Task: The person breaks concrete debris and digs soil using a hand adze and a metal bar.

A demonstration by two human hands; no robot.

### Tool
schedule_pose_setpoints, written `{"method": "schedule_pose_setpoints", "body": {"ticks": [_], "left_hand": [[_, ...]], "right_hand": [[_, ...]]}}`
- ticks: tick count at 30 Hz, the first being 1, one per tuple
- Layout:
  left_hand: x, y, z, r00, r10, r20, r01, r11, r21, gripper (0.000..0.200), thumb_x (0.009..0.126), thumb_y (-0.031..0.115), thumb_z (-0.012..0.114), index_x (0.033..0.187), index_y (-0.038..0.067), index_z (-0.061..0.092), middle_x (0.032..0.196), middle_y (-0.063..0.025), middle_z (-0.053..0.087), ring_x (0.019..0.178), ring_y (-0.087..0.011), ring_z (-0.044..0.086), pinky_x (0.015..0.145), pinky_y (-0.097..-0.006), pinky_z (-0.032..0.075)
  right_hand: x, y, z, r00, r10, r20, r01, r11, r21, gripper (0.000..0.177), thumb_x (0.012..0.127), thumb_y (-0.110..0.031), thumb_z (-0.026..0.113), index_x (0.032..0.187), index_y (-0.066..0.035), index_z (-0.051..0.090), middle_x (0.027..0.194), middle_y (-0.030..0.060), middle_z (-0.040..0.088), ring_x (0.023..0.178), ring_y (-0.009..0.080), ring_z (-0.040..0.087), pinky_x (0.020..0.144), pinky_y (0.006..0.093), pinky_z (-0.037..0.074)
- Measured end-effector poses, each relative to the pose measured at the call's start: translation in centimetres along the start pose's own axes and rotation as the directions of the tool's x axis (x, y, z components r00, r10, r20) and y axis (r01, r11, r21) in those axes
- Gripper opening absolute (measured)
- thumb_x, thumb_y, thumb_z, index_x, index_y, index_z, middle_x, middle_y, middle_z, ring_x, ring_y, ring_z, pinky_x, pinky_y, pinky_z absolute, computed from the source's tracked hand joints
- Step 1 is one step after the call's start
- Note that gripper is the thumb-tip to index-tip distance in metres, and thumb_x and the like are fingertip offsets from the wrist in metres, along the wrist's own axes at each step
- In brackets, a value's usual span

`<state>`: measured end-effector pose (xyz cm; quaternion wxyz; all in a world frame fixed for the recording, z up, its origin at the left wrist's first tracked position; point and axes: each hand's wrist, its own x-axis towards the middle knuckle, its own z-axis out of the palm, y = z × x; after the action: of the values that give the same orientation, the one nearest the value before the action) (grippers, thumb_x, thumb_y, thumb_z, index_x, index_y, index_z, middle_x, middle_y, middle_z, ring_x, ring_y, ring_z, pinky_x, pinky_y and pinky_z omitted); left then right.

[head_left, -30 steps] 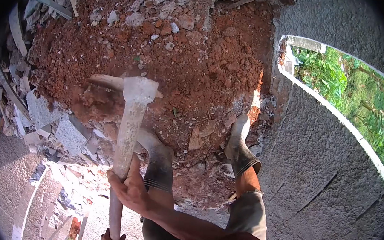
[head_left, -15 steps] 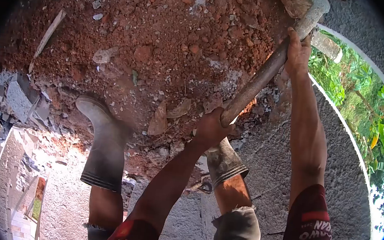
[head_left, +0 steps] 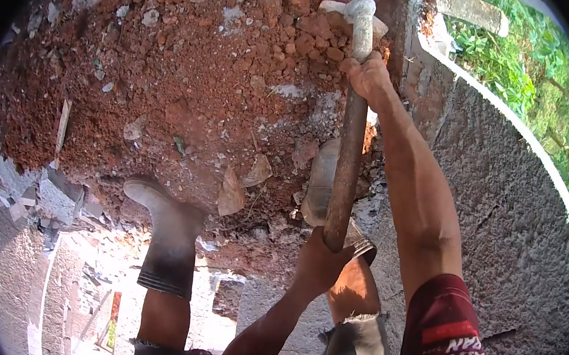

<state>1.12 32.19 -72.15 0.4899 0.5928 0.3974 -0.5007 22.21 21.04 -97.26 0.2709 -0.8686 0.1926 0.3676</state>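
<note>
Both my hands are closed around the wooden handle of a hoe. My left hand grips its lower end, close to my body. Farther up, just below the hoe's head, is my right hand. The pale metal head rests at a heap of reddish soil with clods around it; most of the blade is hidden.
My boots stand on the soil, one partly behind the handle. A rough grey wall curves along the right, with green plants beyond. Broken masonry lies at left, near a thin wood strip. Dry leaves lie between the boots.
The hoe's head has swung left and down onto the soil, and its handle is now nearly upright in view. My right hand moved left with it; the camera view has shifted.
</note>
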Motion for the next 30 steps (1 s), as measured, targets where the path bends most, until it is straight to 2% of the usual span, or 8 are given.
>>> {"method": "schedule_pose_setpoints", "body": {"ticks": [7,9,10,15,17,20,25,30], "left_hand": [[-6.6,1.3,-8.2,0.994,-0.098,0.048,0.096,0.994,0.051,0.054,0.075,0.034,0.076,0.105,-0.006,0.055,0.088,-0.0222,0.064,0.081,-0.0331,0.065,0.072,-0.0409,0.049],[-8.9,1.5,-11.8,0.999,-0.017,0.048,0.014,0.997,0.071,0.045,0.074,0.029,0.079,0.096,-0.003,0.055,0.066,-0.0078,0.059,0.054,-0.0132,0.055,0.048,-0.0298,0.045],[-10.6,2.0,-14.2,0.99,-0.108,0.09,0.101,0.992,0.081,0.054,0.073,0.037,0.077,0.099,-0.007,0.056,0.08,-0.0181,0.063,0.073,-0.0282,0.063,0.067,-0.0386,0.049],[-23.3,-4.5,-27.1,0.985,-0.064,-0.162,0.12,0.924,0.363,0.049,0.067,0.03,0.082,0.092,-0.005,0.059,0.068,-0.0192,0.064,0.061,-0.0307,0.067,0.057,-0.0396,0.051],[-29.3,-10.4,-32.6,0.943,0.064,-0.327,0.124,0.843,0.523,0.043,0.062,0.023,0.085,0.078,-0.004,0.056,0.057,-0.0163,0.061,0.048,-0.0262,0.061,0.047,-0.0377,0.047],[-35.7,-18.7,-37.8,0.869,0.178,-0.462,0.154,0.791,0.592,0.038,0.063,0.018,0.082,0.07,0.0,0.05,0.052,-0.0171,0.056,0.043,-0.0293,0.058,0.043,-0.0389,0.045],[-29.5,-19.2,-34.0,0.892,0.204,-0.403,0.027,0.866,0.499,0.035,0.067,0.016,0.079,0.075,0.003,0.048,0.056,-0.0172,0.059,0.051,-0.0339,0.064,0.048,-0.0416,0.05],[-8.0,-10.4,-21.0,0.885,0.36,-0.295,-0.3,0.926,0.228,0.04,0.069,0.027,0.081,0.088,-0.003,0.061,0.071,-0.0181,0.066,0.067,-0.0243,0.069,0.058,-0.0368,0.052]], "right_hand": [[-4.2,-2.1,1.7,0.975,0.128,0.182,-0.186,0.918,0.351,0.066,0.081,-0.036,0.069,0.126,0.003,0.039,0.113,0.0229,0.059,0.099,0.0327,0.06,0.087,0.0383,0.048],[-8.6,-7.1,-0.2,0.966,0.192,0.176,-0.253,0.845,0.471,0.064,0.081,-0.034,0.069,0.126,0.002,0.04,0.111,0.0207,0.059,0.097,0.0311,0.059,0.085,0.0389,0.048],[-11.7,-9.3,-0.2,0.944,0.265,0.196,-0.33,0.744,0.581,0.062,0.082,-0.032,0.068,0.125,0.002,0.04,0.108,0.0185,0.059,0.094,0.0294,0.058,0.083,0.0394,0.048],[-28.5,-20.1,4.8,0.967,0.172,0.188,-0.239,0.36,0.902,0.031,0.085,-0.016,0.061,0.105,-0.005,0.04,0.085,0.0085,0.05,0.063,0.0165,0.053,0.047,0.0314,0.05],[-36.7,-25.1,7.2,0.936,0.06,0.346,-0.35,0.108,0.93,0.059,0.089,-0.008,0.058,0.133,-0.005,0.019,0.096,0.0134,0.05,0.07,0.017,0.056,0.05,0.0282,0.051],[-45.8,-28.3,12.5,0.905,-0.305,0.298,-0.239,0.217,0.946,0.075,0.093,-0.009,0.057,0.145,-0.004,0.003,0.119,0.0126,0.04,0.099,0.0147,0.047,0.083,0.0299,0.045],[-42.7,-29.4,7.4,0.91,-0.384,0.155,-0.143,0.06,0.988,0.076,0.092,-0.007,0.058,0.147,-0.001,0.005,0.124,0.0115,0.037,0.106,0.0138,0.043,0.089,0.0297,0.042],[-24.7,-23.2,-1.6,0.962,-0.258,-0.094,0.159,0.245,0.956,0.063,0.087,-0.008,0.062,0.137,-0.008,0.024,0.089,0.0101,0.056,0.063,0.0159,0.059,0.053,0.031,0.053]]}}
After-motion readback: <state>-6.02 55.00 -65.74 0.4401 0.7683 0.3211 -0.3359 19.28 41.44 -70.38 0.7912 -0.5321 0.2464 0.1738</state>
